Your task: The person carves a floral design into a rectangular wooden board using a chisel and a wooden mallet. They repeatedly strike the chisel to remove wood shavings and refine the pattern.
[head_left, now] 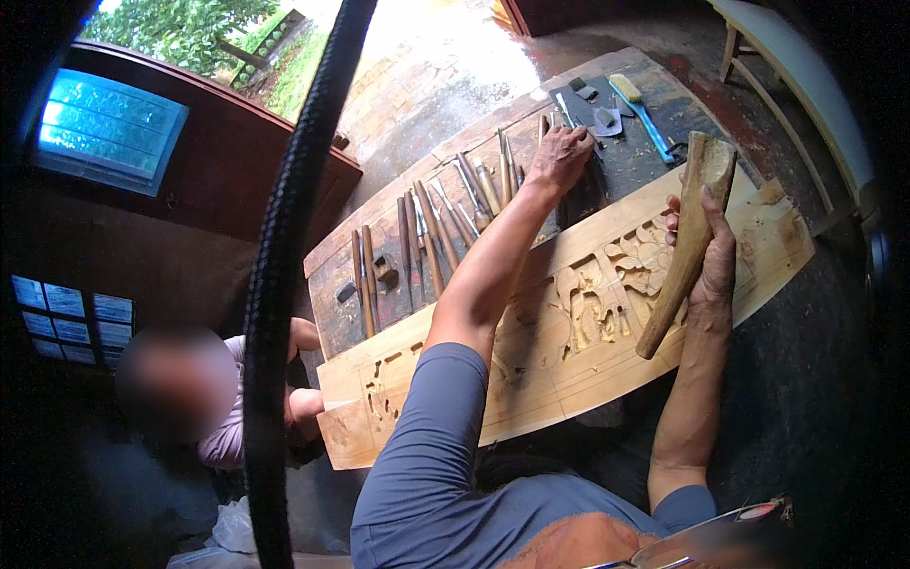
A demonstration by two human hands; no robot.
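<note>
In my right hand (713,256) is a thick, rough wooden mallet (695,228), its wide end up and its narrow end slanting down over a long carved board (540,403). The pale board bears cut-out leafy relief and pencilled lines. My left hand (566,155) reaches across the board to the far part of the tool row. Its fingers are bent downward among the tools, and what they grip is hidden. Left of that hand lie several wood-handled chisels (429,248) and gouges, side by side.
A blue-handled brush (643,116) and grey sharpening stones (584,89) lie at the bench's far right. A small wooden block (385,269) sits among the tools at left. Another person (227,403) is at the board's left end. A black cord (284,247) hangs across the view.
</note>
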